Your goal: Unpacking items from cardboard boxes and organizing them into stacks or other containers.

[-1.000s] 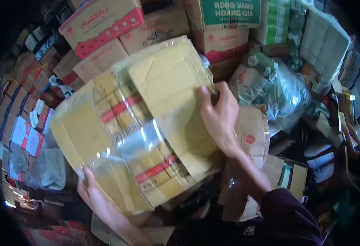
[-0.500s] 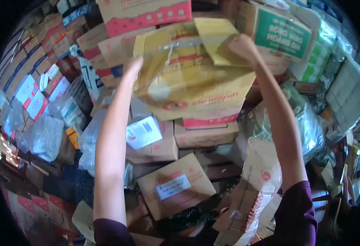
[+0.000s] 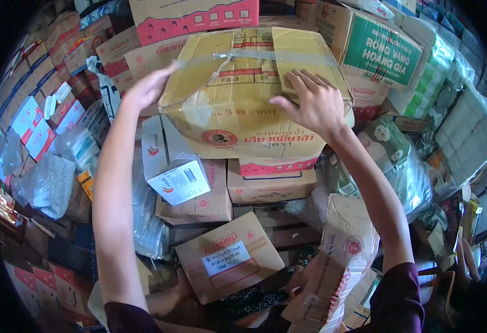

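A large yellow-brown cardboard box (image 3: 243, 119) with red print stands in front of me on top of other boxes. Its top flaps are folded down, with a torn edge on the left one and a strip of clear tape (image 3: 254, 54) across them. My right hand (image 3: 313, 105) lies on the right flap (image 3: 304, 53), fingers spread. At the box's left upper edge is my left hand (image 3: 152, 87), its fingers stretched out along the side, holding nothing. Just below sits a small white carton (image 3: 179, 180) with its flaps up.
A brown carton (image 3: 229, 258) with a white label lies nearer to me. An upright worn carton (image 3: 338, 250) stands at lower right, beside plastic-wrapped goods (image 3: 390, 158). Behind are a pink-and-brown box (image 3: 196, 22) and a green-panelled box (image 3: 379, 50). Clear plastic packs (image 3: 49, 186) lie left.
The right flap, raised in my right hand before, now lies down with that hand flat on it. My left hand has shifted left and opened out along the box's edge.
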Demonstrator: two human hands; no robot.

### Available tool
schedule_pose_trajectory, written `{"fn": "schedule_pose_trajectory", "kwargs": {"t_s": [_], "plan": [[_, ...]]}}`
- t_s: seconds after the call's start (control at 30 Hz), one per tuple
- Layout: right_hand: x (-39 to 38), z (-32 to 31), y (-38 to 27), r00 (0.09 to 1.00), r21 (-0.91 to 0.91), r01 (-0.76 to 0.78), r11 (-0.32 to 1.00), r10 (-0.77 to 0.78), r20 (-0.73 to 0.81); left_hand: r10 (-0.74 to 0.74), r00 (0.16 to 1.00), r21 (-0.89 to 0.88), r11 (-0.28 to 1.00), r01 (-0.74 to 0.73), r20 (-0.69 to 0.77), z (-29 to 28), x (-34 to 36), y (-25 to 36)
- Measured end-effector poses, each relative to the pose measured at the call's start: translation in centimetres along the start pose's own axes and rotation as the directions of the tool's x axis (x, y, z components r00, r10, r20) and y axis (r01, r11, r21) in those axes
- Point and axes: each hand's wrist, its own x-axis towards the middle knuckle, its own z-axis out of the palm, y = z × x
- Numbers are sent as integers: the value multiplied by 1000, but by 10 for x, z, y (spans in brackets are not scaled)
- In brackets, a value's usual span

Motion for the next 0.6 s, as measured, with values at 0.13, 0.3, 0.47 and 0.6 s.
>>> {"fn": "schedule_pose_trajectory", "kwargs": {"t_s": [0.13, 0.3, 0.47, 0.6], "plan": [[10, 17, 20, 986, -80, -10, 997, -3, -165, 270, 962, -639, 732, -238, -49, 26, -41, -60], [17, 38, 64, 943, -108, 125, 986, -152, -297, 180, 933, 210, 971, -117, -312, 111, -57, -148], [20, 59, 110, 891, -1, 75, 997, -67, -449, 394, 788, 226, 919, -323, -473, 158, -25, -142], [33, 74, 114, 906, 17, -90, 996, 89, -413, 334, 787, 329, 928, -178, -518, 135, 1, -114]]}}
